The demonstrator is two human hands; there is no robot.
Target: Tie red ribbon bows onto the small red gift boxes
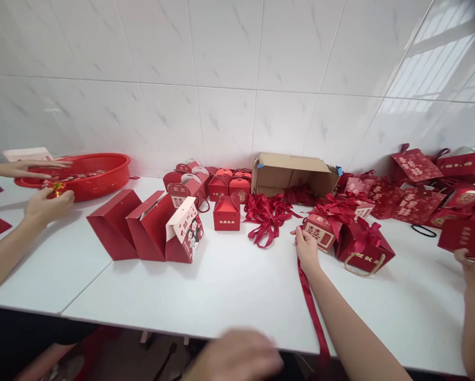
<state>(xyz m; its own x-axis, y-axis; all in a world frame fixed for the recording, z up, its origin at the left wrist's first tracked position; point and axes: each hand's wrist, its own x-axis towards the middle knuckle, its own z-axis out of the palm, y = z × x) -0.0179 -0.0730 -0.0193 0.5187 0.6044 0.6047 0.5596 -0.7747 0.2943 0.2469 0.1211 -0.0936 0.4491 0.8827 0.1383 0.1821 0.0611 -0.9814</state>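
Note:
My right hand (306,247) reaches forward, fingers closed at the left edge of a small red gift box (320,233) with a double-happiness label. From that hand a long dark red ribbon (309,296) trails down over the table's front edge. Whether the fingers also grip the box is hard to see. My left hand (237,355) is low at the front edge, smeared by motion, its fingers unclear. Beside the labelled box stands a dark red gift box (364,246) with a bow and rope handle. A heap of loose ribbons (267,214) lies left of my right hand.
Three red boxes (150,225) stand in a row at left; a small red box (226,214) sits mid-table. Behind are more boxes and an open cardboard carton (293,174). A co-worker's hands work at a red basin (106,177); another person's hand (473,264) holds a box at right.

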